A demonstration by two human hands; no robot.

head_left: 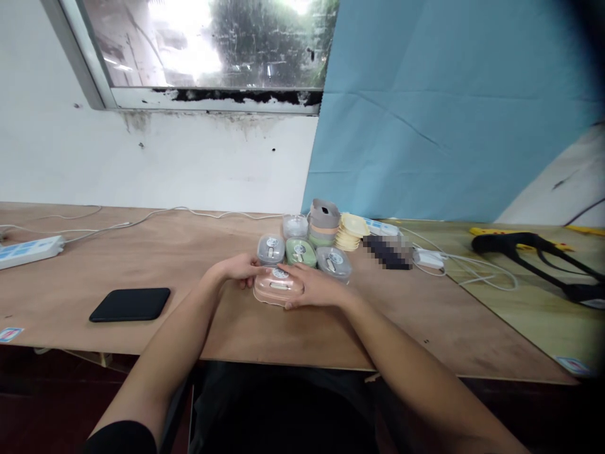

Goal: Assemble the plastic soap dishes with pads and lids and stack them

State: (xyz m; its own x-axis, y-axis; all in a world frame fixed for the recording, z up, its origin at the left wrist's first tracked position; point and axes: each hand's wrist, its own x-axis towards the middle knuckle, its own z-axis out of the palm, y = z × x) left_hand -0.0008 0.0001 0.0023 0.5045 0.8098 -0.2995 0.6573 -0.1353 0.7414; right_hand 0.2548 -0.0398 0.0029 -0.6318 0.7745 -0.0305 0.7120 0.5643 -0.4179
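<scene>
A small pink lidded container (276, 286) lies on the wooden table (142, 271) in front of me. My left hand (241, 268) grips its left end with curled fingers. My right hand (314, 287) lies over its right side, fingers pressed on the lid. Just behind stand a grey lidded container (270, 249), a green one (300, 251) and another grey one (333, 261).
A stack of container bases (324, 222), a clear container (295, 224) and a pile of yellow lids (352, 231) sit further back. A black phone (130, 304) lies at left, a power strip (29, 250) far left. White charger and cables (430, 257) and a black strap (534, 249) lie at right.
</scene>
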